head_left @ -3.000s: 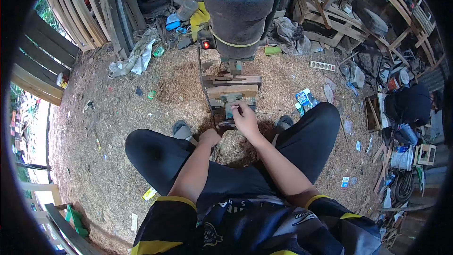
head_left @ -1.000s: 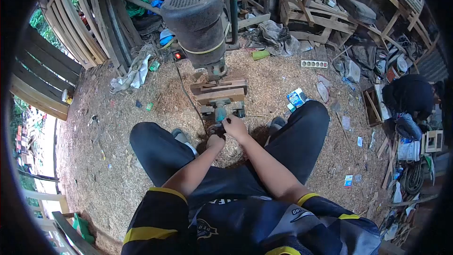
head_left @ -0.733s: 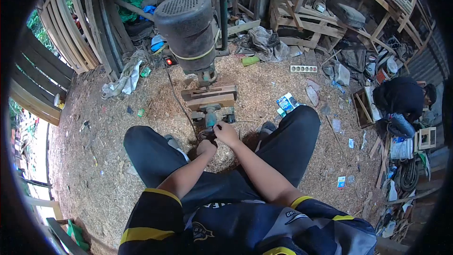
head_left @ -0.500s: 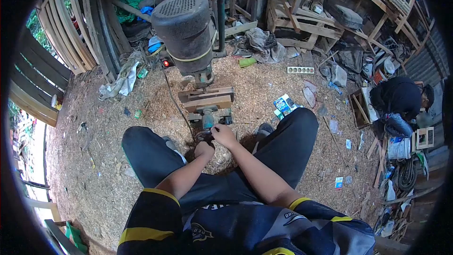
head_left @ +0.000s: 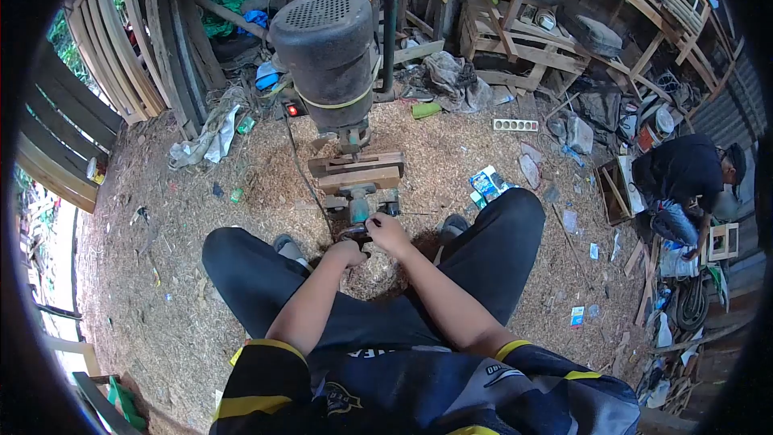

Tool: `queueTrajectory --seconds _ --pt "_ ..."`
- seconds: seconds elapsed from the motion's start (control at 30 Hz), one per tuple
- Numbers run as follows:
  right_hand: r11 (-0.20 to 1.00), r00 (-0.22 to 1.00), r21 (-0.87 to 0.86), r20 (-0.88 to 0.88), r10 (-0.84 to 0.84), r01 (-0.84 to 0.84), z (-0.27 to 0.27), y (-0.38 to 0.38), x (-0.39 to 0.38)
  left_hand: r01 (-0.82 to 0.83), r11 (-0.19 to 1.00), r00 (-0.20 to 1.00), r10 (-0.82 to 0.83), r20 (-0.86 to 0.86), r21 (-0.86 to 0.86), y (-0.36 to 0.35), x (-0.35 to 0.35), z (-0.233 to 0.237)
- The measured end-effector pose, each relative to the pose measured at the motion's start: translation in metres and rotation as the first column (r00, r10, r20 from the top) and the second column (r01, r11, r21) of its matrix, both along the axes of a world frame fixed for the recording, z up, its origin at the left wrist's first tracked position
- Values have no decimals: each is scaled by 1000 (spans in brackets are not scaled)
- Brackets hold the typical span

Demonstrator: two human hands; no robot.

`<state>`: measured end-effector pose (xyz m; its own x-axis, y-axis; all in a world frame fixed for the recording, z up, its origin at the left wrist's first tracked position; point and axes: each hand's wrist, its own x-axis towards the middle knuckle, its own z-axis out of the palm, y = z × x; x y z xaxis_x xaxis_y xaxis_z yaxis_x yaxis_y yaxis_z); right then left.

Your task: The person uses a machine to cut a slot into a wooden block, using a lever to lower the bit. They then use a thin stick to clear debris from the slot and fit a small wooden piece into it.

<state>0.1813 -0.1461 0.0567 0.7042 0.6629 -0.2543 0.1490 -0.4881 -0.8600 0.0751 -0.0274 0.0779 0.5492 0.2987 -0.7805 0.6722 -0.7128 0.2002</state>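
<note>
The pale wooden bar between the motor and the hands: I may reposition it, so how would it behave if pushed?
The pale wooden bar looks solid and straight-edged, so it would probably stay stiff. Its flat faces make rolling unlikely. Sitting between darker wood and the metal fixture, it might resist a push, though clamping can't be confirmed.

shavings (head_left: pixel 451 173) are covering the floor (head_left: pixel 185 274); upright planks (head_left: pixel 113 52) are lining the left side, daylight (head_left: pixel 66 266) is entering past them; corrugated sheeting (head_left: pixel 746 105) is standing far right.
</note>
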Motion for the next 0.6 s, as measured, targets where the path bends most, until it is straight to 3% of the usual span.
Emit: queueTrajectory --seconds 0.07,0.17,0.27,0.3,0.4,0.43,0.5,0.53,0.6 --pt "999 999 2 41 -35 35 -6 -2 3 126 992 989 -128 -76 -30 12 -1 1" --pt "988 989 -65 -37 -143 141 34 -6 7 214 970 966 -228 -119 -116 24 7 69" --pt "994 994 -7 38 -105 106 15 1 33 281 960 915 -263 305 -14 44 4 99" --pt "987 988 45 19 -154 153 12 6 43 202 978 929 -173 328 -58 38 5 143" --pt "939 979 281 -13 -201 197 111 10 70 154 986 664 -62 745 -55 45 -5 179" --pt "906 969 358 22 -248 224 132 16 89 158 987 572 -96 815 6 44 -7 192" --pt "796 948 567 78 -308 212 183 35 128 151 980 364 -180 914 133 42 -9 212" --pt "708 941 686 101 -324 170 217 45 144 157 972 330 -217 919 173 43 -9 214" --pt "601 951 758 -81 -297 252 302 62 156 169 952 262 -294 919 256 44 -13 213"
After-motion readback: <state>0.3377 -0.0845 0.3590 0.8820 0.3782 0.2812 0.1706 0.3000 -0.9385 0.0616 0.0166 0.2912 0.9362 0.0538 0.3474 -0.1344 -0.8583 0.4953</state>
